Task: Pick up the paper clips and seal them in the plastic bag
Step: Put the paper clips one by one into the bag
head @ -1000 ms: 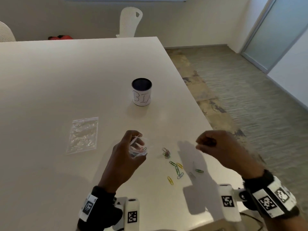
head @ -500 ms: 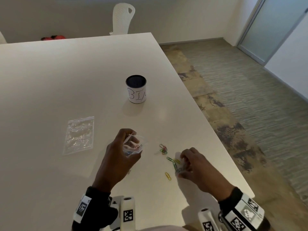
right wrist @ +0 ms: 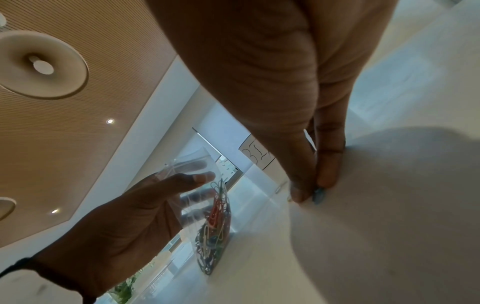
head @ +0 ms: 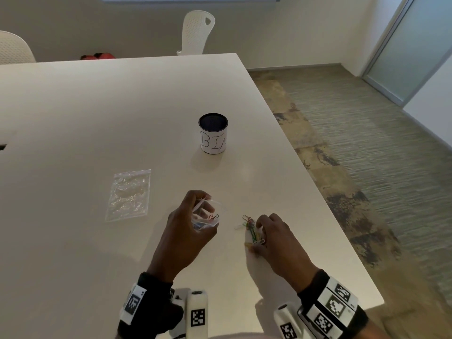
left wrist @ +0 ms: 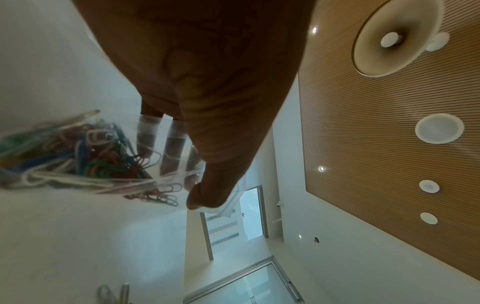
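Note:
My left hand point(head: 195, 216) holds a small clear plastic bag point(head: 208, 220) upright above the table, its mouth up, with several coloured paper clips point(left wrist: 78, 160) inside. In the right wrist view the bag point(right wrist: 210, 216) hangs from that hand point(right wrist: 124, 216). Loose coloured paper clips point(head: 250, 228) lie in a small cluster on the white table point(head: 97, 118) to the right of the bag. My right hand point(head: 260, 232) is down on the table at this cluster. Its thumb and forefinger point(right wrist: 330, 164) pinch a bluish clip point(right wrist: 318, 194) against the surface.
A second clear zip bag point(head: 129, 194) lies flat on the table to the left. A white cup marked BIN point(head: 213, 134) stands beyond the hands. The table's right edge point(head: 342, 228) runs close to my right hand. White chairs point(head: 197, 33) stand at the far side.
My right hand has come down from the air to the table, and the scattered clips are now drawn together under its fingers. The left hand still holds the bag in place.

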The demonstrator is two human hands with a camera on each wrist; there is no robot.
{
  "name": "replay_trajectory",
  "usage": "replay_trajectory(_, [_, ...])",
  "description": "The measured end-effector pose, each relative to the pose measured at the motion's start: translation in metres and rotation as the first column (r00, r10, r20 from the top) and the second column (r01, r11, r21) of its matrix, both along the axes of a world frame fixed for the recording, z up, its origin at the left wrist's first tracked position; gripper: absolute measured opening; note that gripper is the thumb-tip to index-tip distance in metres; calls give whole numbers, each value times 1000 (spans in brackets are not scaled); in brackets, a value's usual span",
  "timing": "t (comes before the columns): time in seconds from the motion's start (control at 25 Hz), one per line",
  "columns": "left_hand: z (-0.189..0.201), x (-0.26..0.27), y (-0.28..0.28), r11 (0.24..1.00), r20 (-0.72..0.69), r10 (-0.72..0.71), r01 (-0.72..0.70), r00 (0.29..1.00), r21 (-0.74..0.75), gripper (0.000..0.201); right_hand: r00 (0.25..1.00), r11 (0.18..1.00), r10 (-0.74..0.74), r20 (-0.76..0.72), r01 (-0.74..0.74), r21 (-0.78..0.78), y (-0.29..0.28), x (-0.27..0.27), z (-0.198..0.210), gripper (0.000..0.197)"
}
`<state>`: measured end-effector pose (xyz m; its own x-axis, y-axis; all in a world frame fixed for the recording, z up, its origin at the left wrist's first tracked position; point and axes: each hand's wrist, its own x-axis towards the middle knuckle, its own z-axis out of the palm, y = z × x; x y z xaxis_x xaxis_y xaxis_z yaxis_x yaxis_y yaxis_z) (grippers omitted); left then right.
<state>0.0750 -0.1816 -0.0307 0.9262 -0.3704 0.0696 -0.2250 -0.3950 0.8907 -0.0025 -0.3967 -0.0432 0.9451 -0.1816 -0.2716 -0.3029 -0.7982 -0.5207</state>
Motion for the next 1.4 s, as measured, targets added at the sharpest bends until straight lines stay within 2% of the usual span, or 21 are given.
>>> replay_trajectory(0.16, [0, 0, -1, 1000, 7, 8, -8, 1000, -9, 50, 997, 1000, 24, 69, -24, -4, 7, 12, -5, 30])
replay_trajectory(0.32, [1, -1, -2, 1000, 6, 8, -8, 1000, 2, 50, 987, 988, 106, 125, -90, -125, 14, 28, -11, 6])
replay_trajectory(0.44, [1, -2, -2, 1000, 5, 8, -8, 1000, 3, 50, 980, 971, 171, 100, -150, -188, 16, 39, -12, 9])
replay_trajectory(0.56, [1, -2, -1, 1000, 3, 16, -16, 1000, 3, 50, 977, 969, 200, 78, -186, -164, 7, 49, -6, 8])
replay_trajectory(0.64, [1, -2, -1, 1000, -1, 22, -22, 1000, -3, 50, 982, 987, 160, 103, -156, -45, -6, 54, -1, 11])
replay_trajectory(0.72, [1, -3, 0, 1000, -1, 20, -20, 1000, -2, 51, 988, 980, 71, 140, -95, 173, -19, 54, 7, 12])
replay_trajectory(0.76, [1, -2, 0, 1000, 0, 21, -21, 1000, 1, 51, 989, 952, 6, 149, -51, 300, -23, 54, 13, 13])
replay_trajectory(0.88, [2, -1, 0, 1000, -5, 26, -26, 1000, 4, 51, 982, 792, -132, 138, 21, 611, -24, 49, 34, 16])
replay_trajectory(1.0, [1, 0, -1, 1000, -5, 19, -18, 1000, 14, 53, 959, 721, -166, 230, -41, 691, -9, 50, 55, 14])
replay_trajectory(1.08, [1, 1, -2, 1000, -4, 17, -17, 1000, 18, 53, 928, 761, -126, 350, -136, 634, 7, 53, 65, 12])
replay_trajectory(1.2, [4, 1, -3, 999, -24, 17, -17, 1000, 29, 49, 856, 879, 48, 514, -281, 386, 29, 60, 67, 8])
replay_trajectory(1.28, [6, 0, -3, 999, -37, 26, -25, 999, 28, 47, 826, 900, 155, 542, -344, 266, 37, 63, 65, 6])
replay_trajectory(1.4, [6, 0, -1, 999, -32, 31, -29, 999, 33, 51, 811, 898, 255, 527, -401, 183, 42, 63, 66, 7])
